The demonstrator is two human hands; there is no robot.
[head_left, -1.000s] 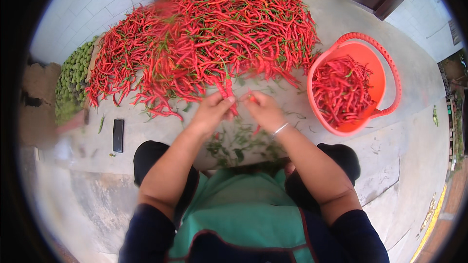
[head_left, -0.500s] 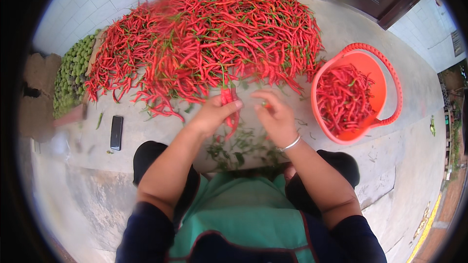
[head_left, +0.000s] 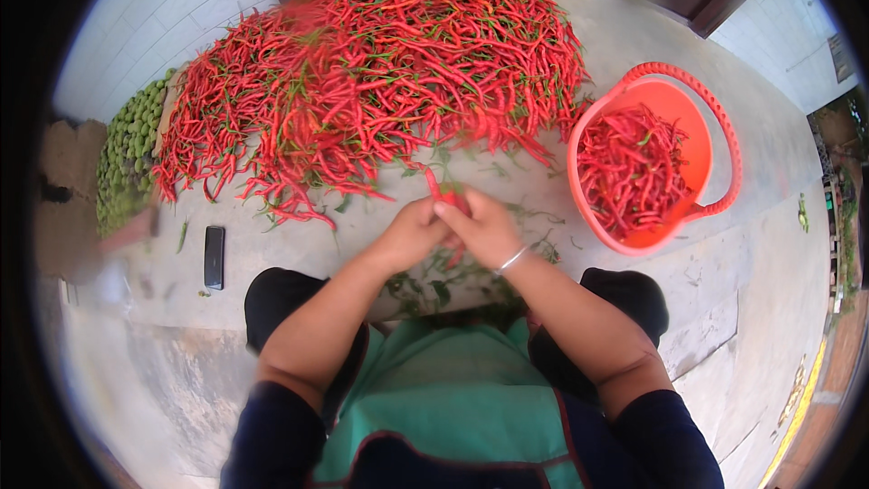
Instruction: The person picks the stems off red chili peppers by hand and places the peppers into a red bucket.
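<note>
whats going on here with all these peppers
A person's left hand holds some red peppers, and the right hand meets it there; what that one grips is hard to tell. A big heap of peppers lies ahead on the floor. To the right stands a bucket, part full of more peppers.

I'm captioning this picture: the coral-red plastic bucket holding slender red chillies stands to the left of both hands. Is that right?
The side is wrong: the head view shows the coral-red plastic bucket holding slender red chillies standing to the right of both hands.
</note>
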